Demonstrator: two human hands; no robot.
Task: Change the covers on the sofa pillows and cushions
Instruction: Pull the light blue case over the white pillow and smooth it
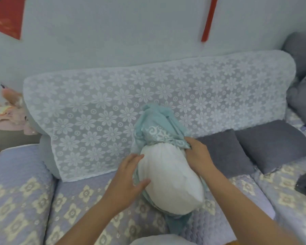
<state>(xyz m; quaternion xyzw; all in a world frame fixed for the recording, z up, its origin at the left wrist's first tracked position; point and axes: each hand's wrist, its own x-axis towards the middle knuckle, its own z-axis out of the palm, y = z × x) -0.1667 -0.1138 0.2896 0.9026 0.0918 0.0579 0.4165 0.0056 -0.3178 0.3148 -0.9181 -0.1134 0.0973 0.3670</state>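
Pillow insert [170, 175] partly sheathed in teal cover [157, 124], centre of sofa seat [74, 200].

Insert upright against lace-draped backrest [99, 110], cover bunched over upper end, white lower end exposed. Left hand [129, 177] flat on insert's left side, fingers straight and apart. Right hand [198, 154] pinching cover hem at insert's right side. Two grey cushions [251, 149] near seat's right edge.

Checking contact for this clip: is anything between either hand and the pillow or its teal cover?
Nothing visible. The left hand rests directly on the white pillow; the right hand grips the bunched edge of the teal cover.
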